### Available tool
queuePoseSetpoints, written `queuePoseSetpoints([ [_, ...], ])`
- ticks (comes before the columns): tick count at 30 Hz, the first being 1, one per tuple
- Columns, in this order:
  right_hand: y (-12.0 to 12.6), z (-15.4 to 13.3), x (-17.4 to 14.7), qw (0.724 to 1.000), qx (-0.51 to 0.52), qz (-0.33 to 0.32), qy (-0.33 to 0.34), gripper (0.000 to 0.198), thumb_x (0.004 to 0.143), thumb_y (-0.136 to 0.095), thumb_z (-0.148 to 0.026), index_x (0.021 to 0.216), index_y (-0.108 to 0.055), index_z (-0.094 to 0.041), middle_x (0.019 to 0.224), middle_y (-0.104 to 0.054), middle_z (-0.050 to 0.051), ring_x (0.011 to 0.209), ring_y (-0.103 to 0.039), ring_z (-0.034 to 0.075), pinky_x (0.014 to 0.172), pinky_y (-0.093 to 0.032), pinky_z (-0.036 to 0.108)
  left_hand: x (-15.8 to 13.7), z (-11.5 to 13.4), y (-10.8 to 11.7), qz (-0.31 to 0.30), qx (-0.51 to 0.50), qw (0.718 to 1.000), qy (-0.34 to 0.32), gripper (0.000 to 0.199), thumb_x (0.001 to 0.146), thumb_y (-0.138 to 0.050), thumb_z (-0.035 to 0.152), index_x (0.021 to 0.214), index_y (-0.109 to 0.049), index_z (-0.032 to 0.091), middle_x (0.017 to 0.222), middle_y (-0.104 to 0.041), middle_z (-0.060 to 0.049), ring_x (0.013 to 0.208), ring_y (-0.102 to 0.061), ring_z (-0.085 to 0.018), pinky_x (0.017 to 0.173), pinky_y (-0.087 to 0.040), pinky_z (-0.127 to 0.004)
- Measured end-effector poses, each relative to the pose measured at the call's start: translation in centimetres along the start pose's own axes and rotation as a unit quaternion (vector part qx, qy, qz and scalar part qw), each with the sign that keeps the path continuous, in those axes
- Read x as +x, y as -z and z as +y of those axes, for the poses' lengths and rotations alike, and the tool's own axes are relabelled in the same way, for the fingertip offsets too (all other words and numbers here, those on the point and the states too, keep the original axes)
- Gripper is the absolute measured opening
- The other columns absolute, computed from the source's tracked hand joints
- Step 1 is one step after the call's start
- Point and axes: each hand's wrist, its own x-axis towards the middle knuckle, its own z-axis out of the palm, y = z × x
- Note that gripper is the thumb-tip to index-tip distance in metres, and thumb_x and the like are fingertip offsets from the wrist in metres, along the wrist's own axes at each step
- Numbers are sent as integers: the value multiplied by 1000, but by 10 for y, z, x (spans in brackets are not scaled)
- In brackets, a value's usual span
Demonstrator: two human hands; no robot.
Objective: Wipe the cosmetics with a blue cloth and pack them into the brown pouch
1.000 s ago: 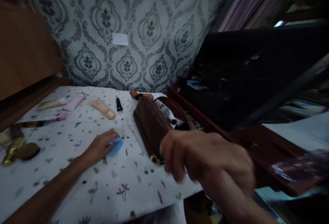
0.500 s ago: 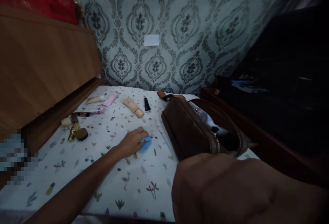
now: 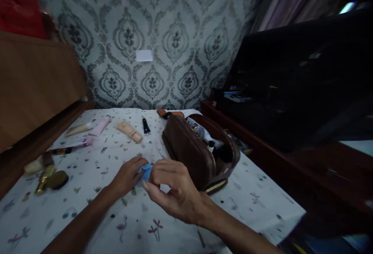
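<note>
On the patterned white cloth, my left hand [image 3: 128, 177] is closed around a crumpled light blue cloth or sponge [image 3: 144, 171]; its exact kind is unclear. My right hand [image 3: 176, 191] is right beside it, thumb and fingers curled into a pinch at the blue piece's right edge. Whether those fingertips grip it is hidden. Just behind my right hand stands a brown toiletry bag [image 3: 186, 149], its zipped top open, with a whitish packet [image 3: 201, 131] and dark items inside. Beyond my left hand lie a beige squeeze tube [image 3: 129, 131] and a small black tube [image 3: 146, 126].
At the left are a pink tube [image 3: 100, 126], another beige tube [image 3: 79, 128], a pinkish brush [image 3: 77, 143], a gold tube [image 3: 45, 179] and a round brown-topped compact [image 3: 57, 180]. A wooden cabinet [image 3: 37, 86] borders the left; a large black object [image 3: 291, 86] stands right.
My right hand has moved from close to the camera to beside the blue piece, its fingers now pinched. My left hand still holds the blue piece. The view has turned to the right.
</note>
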Motion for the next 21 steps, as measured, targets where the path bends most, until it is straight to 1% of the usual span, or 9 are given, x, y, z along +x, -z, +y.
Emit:
queuePoseSetpoints([
  [3, 32, -4, -23, 986, -147, 69, 41, 19, 86, -58, -11, 70, -54, -20, 75, -67, 4, 76, -64, 18, 75, -53, 37, 4, 3, 3, 0, -80, 997, 10, 26, 98, -39, 31, 104, -63, 22, 103, -68, -5, 96, -64, -23, 85, -54, -37],
  [6, 74, -2, -45, 959, -248, 138, -3, 17, 85, -56, -6, 81, -59, -22, 83, -68, 5, 85, -66, 21, 78, -54, 40, 17, 24, 13, 33, -96, 995, 9, 30, 100, -39, 35, 116, -61, 23, 111, -67, -8, 100, -64, -24, 85, -55, -37],
  [8, 98, 6, -56, 932, -323, 160, -35, 16, 86, -56, -8, 86, -61, -23, 87, -68, 5, 87, -66, 23, 79, -54, 42, 32, 47, 20, 66, -70, 995, -36, 34, 100, -38, 32, 127, -58, 25, 115, -65, -9, 103, -64, -25, 83, -55, -35],
  [10, 116, 17, -64, 903, -393, 155, -71, 13, 89, -57, -13, 93, -64, -23, 98, -68, 9, 94, -64, 25, 84, -53, 45, 50, 73, 25, 67, -4, 991, -113, 43, 99, -35, 21, 139, -50, 28, 128, -60, -11, 112, -60, -25, 85, -55, -34],
  [12, 129, 28, -67, 880, -446, 121, -107, 15, 92, -55, -18, 101, -66, -21, 113, -65, 14, 108, -60, 29, 92, -50, 49, 67, 95, 26, 65, 94, 976, -183, 57, 95, -33, 9, 146, -43, 31, 135, -56, -9, 117, -57, -26, 83, -56, -34],
  [13, 133, 32, -67, 872, -465, 97, -122, 19, 93, -53, -19, 105, -67, -20, 121, -62, 15, 117, -56, 31, 96, -48, 51, 74, 104, 25, 58, 140, 968, -202, 66, 91, -31, 3, 148, -39, 34, 140, -53, -8, 118, -55, -27, 81, -56, -34],
  [16, 142, 42, -64, 854, -497, 2, -153, 27, 94, -50, -18, 113, -69, -21, 141, -50, 16, 137, -39, 36, 105, -40, 56, 86, 120, 18, 18, 225, 950, -218, 84, 80, -31, -6, 151, -34, 39, 149, -45, -5, 120, -53, -28, 73, -57, -30],
  [18, 146, 45, -60, 845, -504, -71, -163, 29, 94, -50, -18, 114, -70, -23, 149, -44, 15, 142, -32, 37, 108, -36, 57, 87, 122, 15, -7, 233, 950, -209, 84, 79, -32, -5, 150, -36, 39, 150, -45, -5, 121, -54, -27, 70, -57, -27],
  [21, 151, 47, -54, 832, -509, -147, -164, 29, 94, -51, -17, 113, -72, -22, 151, -43, 15, 143, -31, 38, 110, -33, 57, 84, 121, 14, -22, 225, 955, -191, 74, 84, -32, -1, 146, -44, 37, 149, -47, -5, 121, -55, -27, 68, -56, -24],
])
